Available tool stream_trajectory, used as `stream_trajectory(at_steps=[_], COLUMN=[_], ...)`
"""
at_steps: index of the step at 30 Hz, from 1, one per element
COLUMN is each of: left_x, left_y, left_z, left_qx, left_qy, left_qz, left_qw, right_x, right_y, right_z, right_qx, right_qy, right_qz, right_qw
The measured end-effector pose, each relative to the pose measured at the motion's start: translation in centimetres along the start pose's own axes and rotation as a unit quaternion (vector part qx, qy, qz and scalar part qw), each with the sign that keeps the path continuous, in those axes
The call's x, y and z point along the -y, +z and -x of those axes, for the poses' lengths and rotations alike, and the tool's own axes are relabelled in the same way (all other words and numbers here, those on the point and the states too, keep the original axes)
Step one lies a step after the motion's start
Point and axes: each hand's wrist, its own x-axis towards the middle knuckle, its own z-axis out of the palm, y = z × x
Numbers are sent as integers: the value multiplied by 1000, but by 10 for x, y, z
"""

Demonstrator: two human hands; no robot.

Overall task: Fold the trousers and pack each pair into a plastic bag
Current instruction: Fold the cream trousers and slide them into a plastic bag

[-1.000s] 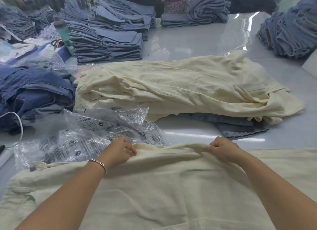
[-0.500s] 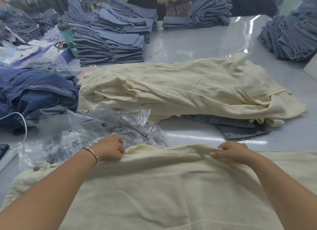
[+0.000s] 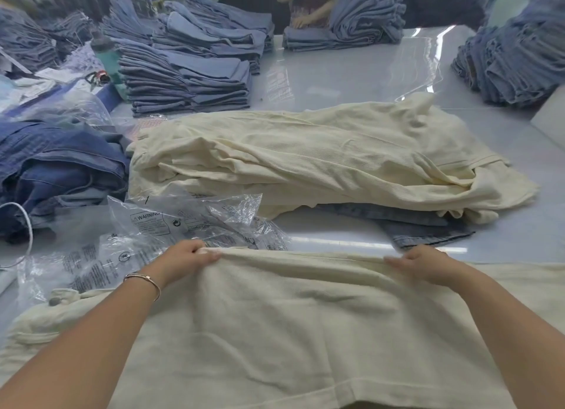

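A glossy pale grey table (image 3: pixel 351 81) fills the view. Folded blue denim trousers stand in stacks (image 3: pixel 186 81) at 11 o'clock, with looser denim heaps at 2 o'clock (image 3: pixel 516 60) and 9 o'clock (image 3: pixel 58 164). At the centre lies a rumpled pile of cream woven trousers (image 3: pixel 321 161), resting partly on a flat grey-blue denim piece (image 3: pixel 428 225). Toward 6 o'clock, nearest the person, one pair of cream trousers (image 3: pixel 275 332) is spread flat. At 8 o'clock, just beyond its far edge, lie crinkled clear plastic bags (image 3: pixel 146 234) printed with a warning label. The left hand (image 3: pixel 186 259), a thin metal bangle (image 3: pixel 146 282) on its wrist, has its fingers curled over the far edge of the spread trousers, gripping the cloth. The right hand (image 3: pixel 422 263) pinches the same edge, further toward 3 o'clock.
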Motion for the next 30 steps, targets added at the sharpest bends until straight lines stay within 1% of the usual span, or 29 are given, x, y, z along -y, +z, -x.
stream_trajectory(at_steps=[1,2,4,5,6,8,9,10,11,12,13,14,15,16,17,18,19,20,22,24,28,29,30], left_x=[1,0,-2,-2,-2,-4,-6,-9,-12,-17,-24,-31,-36,-39,-41,-42,-40,-38,-35,-35,-35,-34,-33], left_y=[-1,-1,-1,2,6,17,22,28,34,42,52,64,79,96,114,132,149,164,184,189,182,180,178], left_z=[0,-1,-5,-8,-11,-13,-10,-5,0,6,15,26,40,55,71,87,102,113,129,138,147,148,150], left_qx=[-6,-11,-20,-27,-42,-89,-112,-143,-180,-223,-272,-308,-332,-332,-299,-246,-190,-149,-99,-87,-84,-77,-73], left_qy=[0,-2,-17,-28,-37,-47,-53,-51,-39,-7,53,130,215,292,355,404,435,455,462,452,478,482,485], left_qz=[20,38,62,59,34,-60,-128,-209,-288,-330,-330,-306,-270,-241,-217,-204,-212,-230,-267,-285,-326,-334,-348], left_qw=[1000,999,998,997,998,993,984,966,940,917,902,891,878,864,859,857,854,847,840,841,811,806,799], right_x=[-4,-6,-8,-5,-2,8,11,13,12,11,11,11,12,12,11,11,9,5,-4,-14,-35,-39,-43], right_y=[-2,-4,-8,-9,-8,0,8,18,28,37,45,52,60,69,80,91,101,110,121,122,118,118,117], right_z=[0,1,-2,-4,-6,-6,-4,0,5,11,22,34,49,64,79,93,106,116,133,147,172,176,182], right_qx=[1,1,-18,-42,-72,-110,-134,-171,-223,-279,-338,-385,-413,-420,-415,-405,-391,-379,-348,-310,-215,-200,-208], right_qy=[13,15,4,-6,-14,-8,-2,-1,-4,-13,-28,-48,-74,-107,-140,-166,-179,-184,-170,-153,-145,-141,-136], right_qz=[-44,-54,13,60,94,118,134,138,129,101,54,10,-16,-27,-31,-32,-34,-38,-33,8,130,151,159], right_qw=[999,998,1000,997,993,987,982,976,966,955,939,922,907,901,898,899,902,906,921,938,957,958,956])
